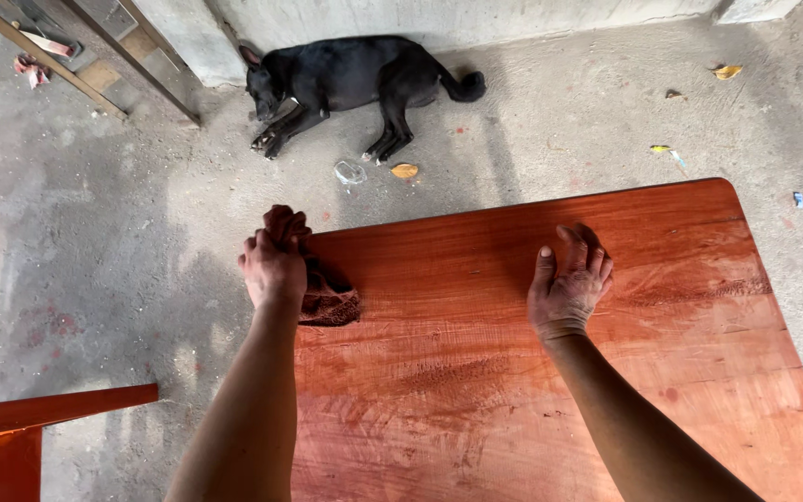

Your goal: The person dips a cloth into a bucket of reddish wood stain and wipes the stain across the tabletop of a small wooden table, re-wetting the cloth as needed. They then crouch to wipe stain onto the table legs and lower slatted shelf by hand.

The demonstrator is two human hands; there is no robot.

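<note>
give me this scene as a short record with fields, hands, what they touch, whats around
left hand: shut on a reddish-brown rag, at the near-left edge of the board
right hand: open, flat on the board
board: reddish wood, streaky stain
floor: grey concrete, scattered litter
dog: black, lying beyond the board by the wall
lower left: red wooden frame

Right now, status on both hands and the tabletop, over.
Left hand gripping dark brown cloth at the edge of the reddish-brown wooden tabletop. Right hand flat on the wood, empty. Black dog lying beyond, clear.
</note>
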